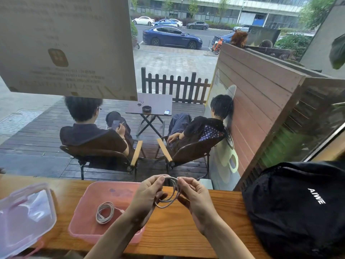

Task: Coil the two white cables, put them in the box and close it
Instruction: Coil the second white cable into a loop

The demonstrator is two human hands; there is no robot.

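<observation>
One white cable (pixel 105 212) lies coiled inside the open pink plastic box (pixel 82 229) on the wooden counter. The second white cable (pixel 172 193) is wound into loops and held in the air above the counter, just right of the box. My left hand (pixel 147 198) grips the coil's left side and my right hand (pixel 194 197) pinches its right side near the top. The box's clear lid (pixel 22 217) with pink clips lies separately at the far left of the counter.
A black backpack (pixel 298 206) fills the counter's right end. The wooden counter (pixel 220 238) runs along a window. Outside, two people sit in folding chairs by a small table on a deck.
</observation>
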